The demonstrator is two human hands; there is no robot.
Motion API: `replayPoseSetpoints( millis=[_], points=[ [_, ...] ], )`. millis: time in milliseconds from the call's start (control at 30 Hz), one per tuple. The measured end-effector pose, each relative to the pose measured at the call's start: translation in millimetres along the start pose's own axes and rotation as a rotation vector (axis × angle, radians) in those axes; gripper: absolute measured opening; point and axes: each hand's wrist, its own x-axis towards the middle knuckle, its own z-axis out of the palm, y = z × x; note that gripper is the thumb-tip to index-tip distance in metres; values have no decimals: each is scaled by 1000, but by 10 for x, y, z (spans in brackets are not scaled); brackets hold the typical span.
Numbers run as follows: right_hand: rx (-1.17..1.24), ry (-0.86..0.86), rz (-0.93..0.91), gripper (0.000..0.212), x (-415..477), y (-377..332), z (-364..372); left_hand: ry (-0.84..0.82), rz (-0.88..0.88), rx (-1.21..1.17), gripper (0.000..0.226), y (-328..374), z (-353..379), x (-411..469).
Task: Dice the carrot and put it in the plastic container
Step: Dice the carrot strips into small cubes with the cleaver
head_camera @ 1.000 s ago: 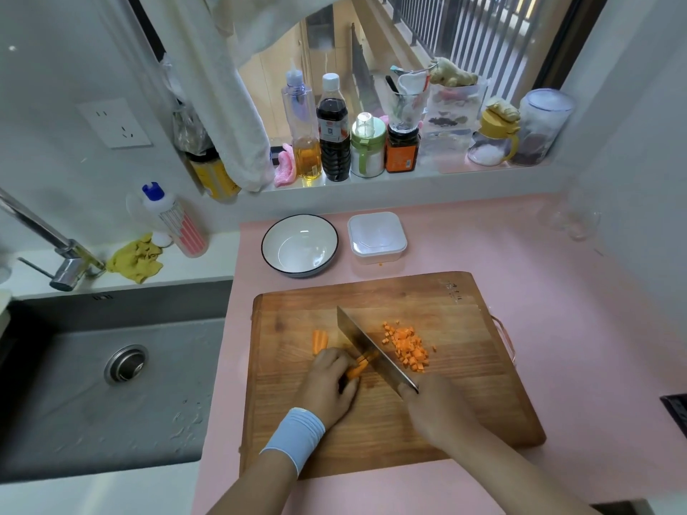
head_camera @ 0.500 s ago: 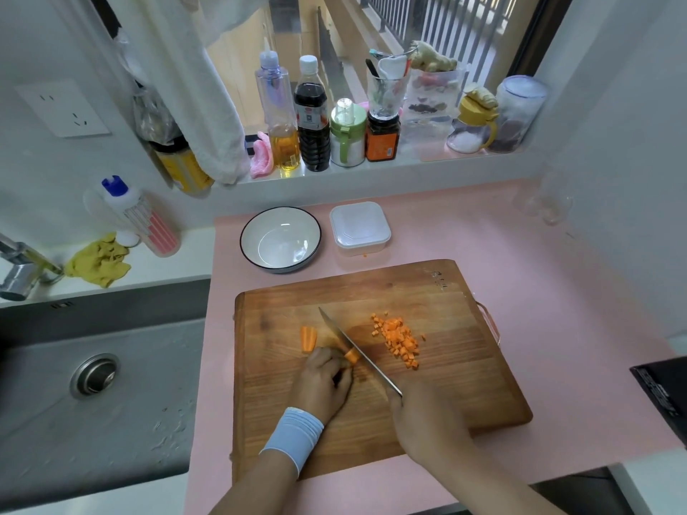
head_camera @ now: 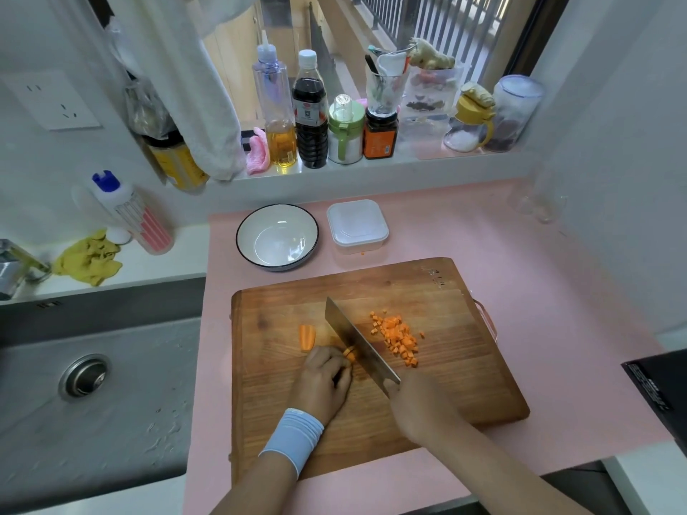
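Our left hand (head_camera: 325, 381) rests on the wooden cutting board (head_camera: 446, 384). Its grip is curled down on a small carrot piece (head_camera: 349, 354). Our right hand (head_camera: 420, 407) has its grip closed round the handle of a cleaver (head_camera: 357, 345), and the hand hides the handle. The blade stands on its edge and touches the carrot piece on its 3 o'clock side. A carrot chunk (head_camera: 307, 337) lies loose at 11 o'clock from the left hand. The diced carrot (head_camera: 399, 338) sits in a little heap at 3 o'clock from the blade. The plastic container (head_camera: 357, 226) stands on the pink surface (head_camera: 557, 291) at 12 o'clock, past the board. A white bowl (head_camera: 277, 237) is just beside it at 9 o'clock.
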Motion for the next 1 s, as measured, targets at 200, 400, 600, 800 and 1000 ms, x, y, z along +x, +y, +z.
replayPoseSetpoints(
  millis=[200, 400, 600, 800, 1000],
  points=[
    [15, 18, -9, 20, -14, 24, 24, -5, -16, 25, 14, 21, -26, -27],
    [-19, 35, -39, 26, -55, 45, 25, 10, 20, 38, 9, -1, 13, -42],
    [-119, 124, -54, 28, -217, 107, 11, 35, 5, 21, 8, -1, 24, -35],
    [-174, 107, -30, 31, -284, 74, 11, 28, -3, 8, 10, -10, 25, -33],
    [-131, 61, 10, 28, -161, 91, 83, 36, -13, -4, 12, -2, 21, -34]
  ],
)
